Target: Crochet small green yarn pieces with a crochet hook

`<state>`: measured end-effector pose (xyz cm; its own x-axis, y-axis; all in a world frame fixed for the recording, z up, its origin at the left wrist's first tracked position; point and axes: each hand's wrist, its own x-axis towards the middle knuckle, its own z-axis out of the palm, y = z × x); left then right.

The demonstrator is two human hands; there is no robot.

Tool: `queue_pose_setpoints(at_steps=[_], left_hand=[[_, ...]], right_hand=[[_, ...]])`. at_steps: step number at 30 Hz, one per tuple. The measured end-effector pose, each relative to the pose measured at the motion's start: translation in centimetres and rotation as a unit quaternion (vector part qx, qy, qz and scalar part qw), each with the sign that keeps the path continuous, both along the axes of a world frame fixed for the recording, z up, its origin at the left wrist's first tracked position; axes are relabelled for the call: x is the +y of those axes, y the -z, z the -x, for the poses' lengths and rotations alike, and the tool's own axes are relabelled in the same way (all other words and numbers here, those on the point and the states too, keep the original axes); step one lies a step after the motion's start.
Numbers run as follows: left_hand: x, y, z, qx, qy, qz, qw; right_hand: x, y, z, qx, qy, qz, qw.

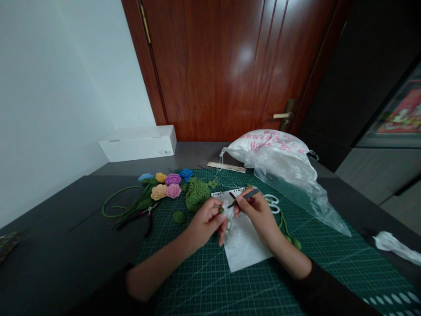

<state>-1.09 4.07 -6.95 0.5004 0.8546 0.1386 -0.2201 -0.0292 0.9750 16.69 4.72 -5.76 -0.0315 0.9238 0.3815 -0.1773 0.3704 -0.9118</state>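
Above a white sheet of paper (246,250), my left hand (208,219) pinches a small piece of white fluffy material (228,212) with a bit of green at its edge. Black tweezers (245,197) are held in my right hand (258,215), their tips touching the white material. Just behind my left hand lies a ball of green yarn (197,195). White-handled scissors (273,204) rest right of my right hand, partly hidden by it.
Crocheted flowers (173,179), green stems and black-handled pliers (149,210) lie left on the green cutting mat (184,281). Behind are a white box (138,144), a ruler-like strip (226,166) and a large plastic bag (283,153). Green leaves (296,243) lie right; crumpled white tissue (394,246) farther right.
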Motion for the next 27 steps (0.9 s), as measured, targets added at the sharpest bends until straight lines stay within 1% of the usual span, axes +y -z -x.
queue_pose_setpoints(at_steps=[3, 6, 9, 11, 14, 16, 18, 22, 27], left_hand=[[-0.1, -0.4, 0.0, -0.015, -0.011, -0.010, 1.000], [-0.4, -0.8, 0.0, -0.027, -0.020, -0.014, 0.999], [-0.6, -1.0, -0.1, -0.034, -0.024, -0.014, 0.999], [-0.8, -1.0, -0.1, -0.035, -0.024, -0.011, 0.999], [-0.9, -0.9, -0.2, -0.039, -0.021, -0.007, 0.999], [-0.9, -0.9, -0.2, -0.044, -0.017, -0.005, 0.999], [-0.9, -0.9, -0.2, -0.049, -0.011, -0.004, 0.999], [-0.9, -1.0, -0.2, -0.064, 0.001, -0.004, 0.998], [-1.0, -1.1, -0.1, -0.079, 0.017, -0.012, 0.997]], right_hand=[[-0.4, -0.5, -0.3, 0.011, 0.011, 0.000, 1.000], [-0.9, -1.2, -0.6, 0.024, 0.037, -0.013, 0.999], [-1.5, -1.6, -0.6, 0.026, 0.046, -0.027, 0.998], [-1.8, -1.6, -0.4, 0.005, 0.053, -0.049, 0.997], [-2.1, -1.4, -0.2, -0.055, 0.082, -0.100, 0.990], [-2.2, -1.3, -0.1, -0.074, 0.094, -0.113, 0.986], [-2.2, -1.3, -0.1, -0.059, 0.091, -0.101, 0.989], [-1.9, -1.5, -0.1, 0.001, 0.061, -0.057, 0.997], [-1.4, -1.3, -0.1, 0.012, 0.028, -0.029, 0.999]])
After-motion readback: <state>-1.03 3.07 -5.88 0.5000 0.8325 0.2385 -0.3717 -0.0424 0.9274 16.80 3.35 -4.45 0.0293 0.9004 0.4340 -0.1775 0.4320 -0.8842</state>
